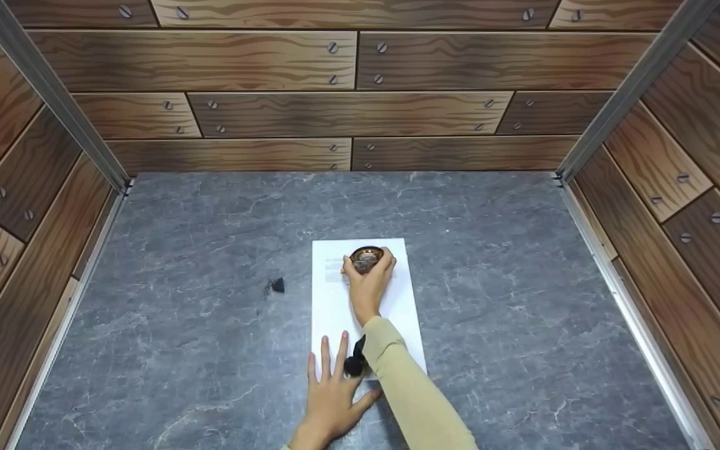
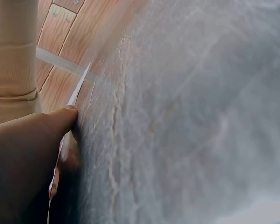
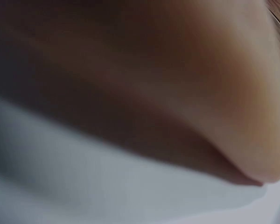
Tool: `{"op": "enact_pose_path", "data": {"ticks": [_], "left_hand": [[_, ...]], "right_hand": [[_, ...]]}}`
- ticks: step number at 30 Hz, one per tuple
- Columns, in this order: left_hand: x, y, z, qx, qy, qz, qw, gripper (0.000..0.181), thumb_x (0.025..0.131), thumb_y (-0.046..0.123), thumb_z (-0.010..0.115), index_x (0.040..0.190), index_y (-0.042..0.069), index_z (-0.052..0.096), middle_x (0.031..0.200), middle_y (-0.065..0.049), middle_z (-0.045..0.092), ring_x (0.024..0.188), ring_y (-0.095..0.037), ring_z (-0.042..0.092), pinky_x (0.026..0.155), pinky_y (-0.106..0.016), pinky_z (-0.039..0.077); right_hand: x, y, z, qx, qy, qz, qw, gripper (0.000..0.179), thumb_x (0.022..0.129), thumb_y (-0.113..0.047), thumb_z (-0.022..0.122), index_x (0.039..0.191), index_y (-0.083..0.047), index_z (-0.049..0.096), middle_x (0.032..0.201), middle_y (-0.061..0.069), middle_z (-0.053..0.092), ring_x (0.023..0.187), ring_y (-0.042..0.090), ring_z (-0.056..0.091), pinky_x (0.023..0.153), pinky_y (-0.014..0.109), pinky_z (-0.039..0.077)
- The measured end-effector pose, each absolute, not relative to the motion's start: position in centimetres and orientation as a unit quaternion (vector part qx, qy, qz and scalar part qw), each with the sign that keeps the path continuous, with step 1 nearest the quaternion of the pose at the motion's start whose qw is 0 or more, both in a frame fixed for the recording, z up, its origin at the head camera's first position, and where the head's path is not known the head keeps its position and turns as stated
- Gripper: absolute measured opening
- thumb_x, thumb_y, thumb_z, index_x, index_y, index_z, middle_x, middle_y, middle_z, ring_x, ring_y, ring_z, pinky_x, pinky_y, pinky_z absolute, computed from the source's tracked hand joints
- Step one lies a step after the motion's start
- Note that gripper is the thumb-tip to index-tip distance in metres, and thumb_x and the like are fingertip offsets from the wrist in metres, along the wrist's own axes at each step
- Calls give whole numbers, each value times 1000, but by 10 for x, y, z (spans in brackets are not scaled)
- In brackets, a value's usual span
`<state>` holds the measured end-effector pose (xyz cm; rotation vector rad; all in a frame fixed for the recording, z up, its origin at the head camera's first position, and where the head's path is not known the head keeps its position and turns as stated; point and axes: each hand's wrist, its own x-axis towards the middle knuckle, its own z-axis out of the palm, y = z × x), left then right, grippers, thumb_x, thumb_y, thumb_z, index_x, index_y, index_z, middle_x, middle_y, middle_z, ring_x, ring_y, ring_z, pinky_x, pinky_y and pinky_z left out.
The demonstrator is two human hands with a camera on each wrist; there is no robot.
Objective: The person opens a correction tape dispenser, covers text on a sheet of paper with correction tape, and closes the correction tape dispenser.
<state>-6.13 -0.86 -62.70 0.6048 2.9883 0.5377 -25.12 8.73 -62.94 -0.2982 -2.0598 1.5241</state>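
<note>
A white sheet of paper [image 1: 334, 306] with faint grey printed lines near its top lies on the grey table. On its upper part, my right hand [image 1: 370, 284] grips a round, shiny brown-and-gold object [image 1: 367, 257] between thumb and fingers; its exact kind does not show. The right wrist view shows only my blurred right hand [image 3: 200, 93] close over white paper [image 3: 130, 186]. My left hand [image 1: 330, 394] rests with spread, straight fingers on the sheet's lower left. In the left wrist view, the thumb of that hand [image 2: 28, 144] lies by the paper's edge [image 2: 78, 88].
A small black object [image 1: 278, 285] lies left of the sheet. My right sleeve [image 1: 419, 387] crosses over the paper's lower right corner. Wood-plank-patterned walls [image 1: 272, 112] with metal corner posts [image 1: 641, 81] enclose the grey marbled table [image 1: 491, 250] at the back and sides.
</note>
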Motion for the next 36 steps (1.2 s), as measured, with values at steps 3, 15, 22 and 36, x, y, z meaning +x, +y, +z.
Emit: {"op": "enact_pose_path", "data": {"ticks": [3,15,22,36], "left_hand": [[-61,-8,-628,194,966,170,25,72,94,74,32,148,30,48,165,-13,10,147,-49,3,111,-70,9],[-61,-7,-625,188,967,168,42,72,94,75,31,148,31,48,165,-12,9,147,-49,3,112,-69,9],[-60,-7,-626,193,964,180,22,70,93,73,37,146,30,51,165,-12,11,146,-50,6,110,-70,12],[-61,-9,-622,188,965,177,42,65,94,71,39,148,34,48,165,-13,10,147,-48,3,111,-70,13]], "right_hand": [[-251,87,-628,-110,-777,554,279,78,83,-25,82,140,3,37,132,21,43,122,38,48,98,48,46],[-251,88,-627,-96,-790,537,281,79,83,-26,82,142,3,37,133,22,42,125,38,48,101,49,45],[-253,92,-627,-96,-786,539,287,79,83,-24,82,142,4,37,132,22,42,122,39,49,99,49,47],[-253,97,-623,-110,-791,531,282,78,82,-23,83,141,3,39,130,21,43,121,38,50,98,47,48]]}}
